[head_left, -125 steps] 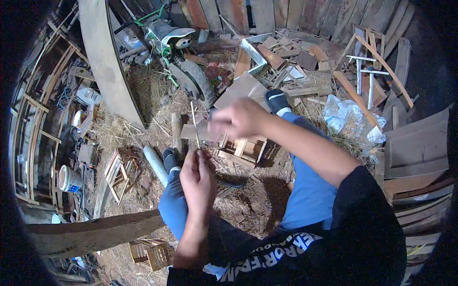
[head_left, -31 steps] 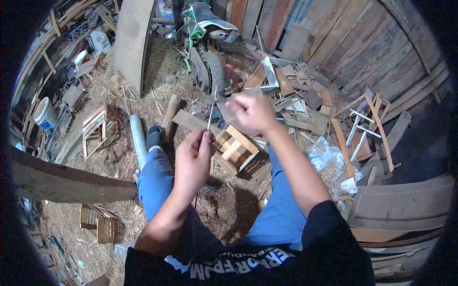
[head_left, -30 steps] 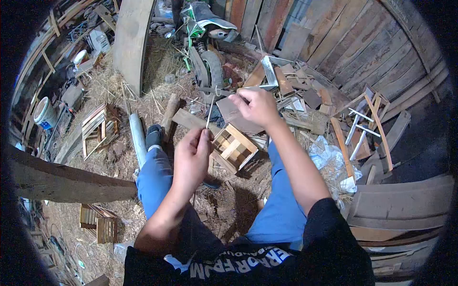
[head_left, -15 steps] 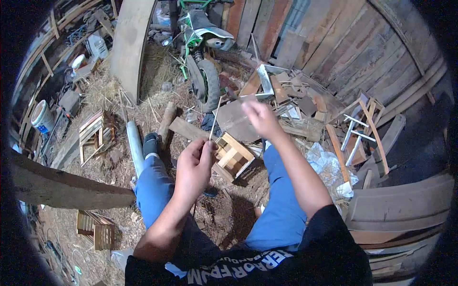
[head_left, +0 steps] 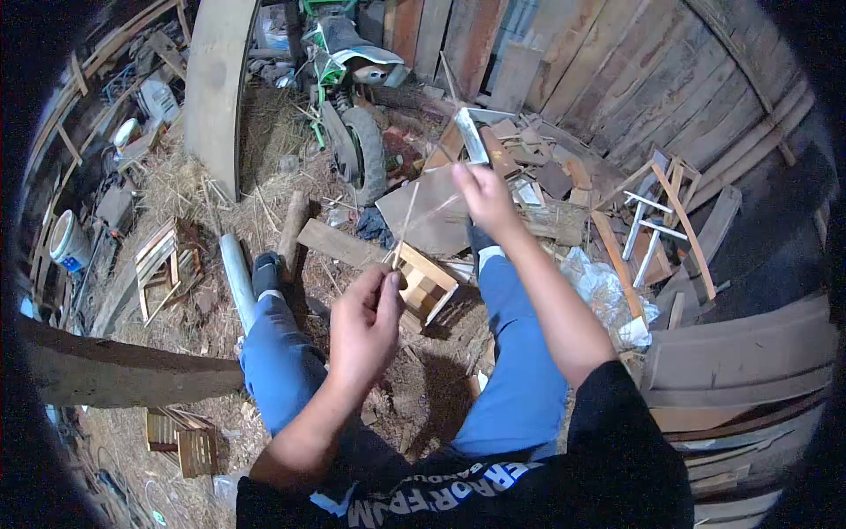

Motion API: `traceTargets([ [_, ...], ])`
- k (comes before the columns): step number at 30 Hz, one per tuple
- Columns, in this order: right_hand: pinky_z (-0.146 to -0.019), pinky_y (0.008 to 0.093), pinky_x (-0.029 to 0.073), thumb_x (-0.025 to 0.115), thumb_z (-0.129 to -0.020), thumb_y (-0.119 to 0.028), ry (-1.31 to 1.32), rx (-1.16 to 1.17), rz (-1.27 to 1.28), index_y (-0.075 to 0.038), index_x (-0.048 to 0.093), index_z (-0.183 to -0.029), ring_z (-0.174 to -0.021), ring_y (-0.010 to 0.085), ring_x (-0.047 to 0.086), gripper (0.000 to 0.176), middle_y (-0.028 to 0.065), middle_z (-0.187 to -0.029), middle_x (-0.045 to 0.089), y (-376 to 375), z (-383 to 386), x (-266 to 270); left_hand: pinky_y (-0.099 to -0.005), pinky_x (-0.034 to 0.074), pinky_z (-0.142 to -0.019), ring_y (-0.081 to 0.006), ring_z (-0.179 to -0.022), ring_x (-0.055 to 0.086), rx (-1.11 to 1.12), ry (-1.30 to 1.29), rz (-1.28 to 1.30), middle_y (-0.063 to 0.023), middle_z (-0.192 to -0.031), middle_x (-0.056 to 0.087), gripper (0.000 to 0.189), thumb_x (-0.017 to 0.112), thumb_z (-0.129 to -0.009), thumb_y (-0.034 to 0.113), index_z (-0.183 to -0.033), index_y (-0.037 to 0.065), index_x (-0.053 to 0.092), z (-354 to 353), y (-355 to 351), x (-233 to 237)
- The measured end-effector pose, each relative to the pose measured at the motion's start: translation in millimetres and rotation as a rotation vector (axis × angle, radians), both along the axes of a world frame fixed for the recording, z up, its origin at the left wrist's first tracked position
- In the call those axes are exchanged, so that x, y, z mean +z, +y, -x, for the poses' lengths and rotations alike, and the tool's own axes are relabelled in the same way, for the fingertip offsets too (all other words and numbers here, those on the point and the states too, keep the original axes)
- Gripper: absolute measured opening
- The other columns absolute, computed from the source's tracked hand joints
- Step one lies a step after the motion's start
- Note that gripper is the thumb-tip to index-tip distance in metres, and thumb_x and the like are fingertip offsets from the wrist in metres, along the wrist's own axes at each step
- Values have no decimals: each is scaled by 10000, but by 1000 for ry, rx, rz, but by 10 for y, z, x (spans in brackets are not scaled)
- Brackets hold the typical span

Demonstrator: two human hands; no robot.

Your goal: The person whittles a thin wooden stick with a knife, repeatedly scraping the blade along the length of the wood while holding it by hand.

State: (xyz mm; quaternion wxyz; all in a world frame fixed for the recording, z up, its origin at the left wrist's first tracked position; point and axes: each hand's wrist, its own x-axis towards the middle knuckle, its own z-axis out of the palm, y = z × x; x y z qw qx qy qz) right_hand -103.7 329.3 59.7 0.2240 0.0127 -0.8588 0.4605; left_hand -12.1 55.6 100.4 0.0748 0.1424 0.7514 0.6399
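My left hand is closed in a pinch on a thin wooden stick, which points up and away from the fingertips. Ahead and to the right, my right hand is also closed, its fingers pinched on a faint, thin strand. This strand slants down toward the stick; whether it is tied there is too blurred to tell. Below and just beyond my left hand, a small slatted wooden box rests on the ground between my legs, partly covered by that hand.
A flat board and a plank lie ahead. Scrap wood is heaped to the right near a white frame. More slatted pieces and a white bucket stand left. A green motorbike is at the back.
My right hand has moved slightly down, and the strand now shows stretched between it and the stick. My left hand stays pinched on the stick. The whole view has shifted a little.
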Motion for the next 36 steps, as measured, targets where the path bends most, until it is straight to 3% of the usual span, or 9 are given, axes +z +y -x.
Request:
traceTargets([
  [1,-608,364,469,616,-972,-383,47,74,32,5,699,-932,-654,208,649,399,194,-721,641,-114,-115,15,-228,384,-544,-36,-623,465,10,-6,-31,9,-660,517,185,551,-1026,130,-934,-21,603,69,-18,-86],
  [6,-546,433,466,652,-922,-406,108,338,-466,-75,656,-761,-586,330,634,368,151,-631,608,-695,-462,340,-247,429,-584,-53,-680,527,101,31,-137,-31,-752,600,174,538,-1031,112,-993,-36,622,127,-31,-141],
  [9,-527,471,459,645,-911,-447,190,405,-482,-102,622,-708,-578,370,614,401,138,-594,585,-795,-443,278,-255,432,-581,-59,-668,526,108,180,-10,-38,-740,601,173,540,-1028,114,-985,-32,622,144,-50,-160],
  [15,-571,453,480,596,-952,-436,-115,-94,-320,-68,667,-801,-626,373,643,404,186,-655,616,-226,-39,356,-253,395,-542,-50,-612,465,26,19,-31,-14,-657,527,165,560,-1014,122,-923,-2,620,-43,-6,-36],
  [16,-597,443,486,589,-965,-409,-25,-59,-135,-72,694,-848,-652,333,668,372,199,-686,626,-146,3,229,-250,397,-544,-50,-620,475,31,35,-46,-17,-661,538,156,562,-1012,114,-929,-5,619,-42,4,-55],
  [20,-580,443,474,621,-944,-433,90,174,-124,-95,698,-819,-634,329,663,369,177,-665,619,-472,-330,266,-251,417,-558,-51,-639,503,67,-13,-72,-28,-676,574,130,572,-1002,94,-971,-22,623,126,-99,-64],
  [24,-522,477,443,649,-904,-488,152,408,-403,-101,610,-682,-564,381,600,448,145,-577,559,-862,-417,276,-258,436,-572,-57,-649,515,130,135,-51,-37,-723,609,139,556,-1012,82,-1021,-38,626,144,-107,-142],
  [27,-504,417,405,702,-888,-347,111,324,-542,-69,624,-731,-557,345,567,329,158,-627,557,-801,-363,350,-247,421,-570,-56,-645,504,131,235,20,-27,-709,591,142,544,-1020,85,-1004,-35,618,155,-146,-51],
  [36,-563,464,452,606,-938,-476,108,68,-493,-91,704,-803,-631,381,628,420,187,-658,606,-669,66,101,-231,361,-536,-43,-618,453,107,28,-122,8,-688,525,203,509,-1047,121,-913,-7,592,267,-195,-136],
])
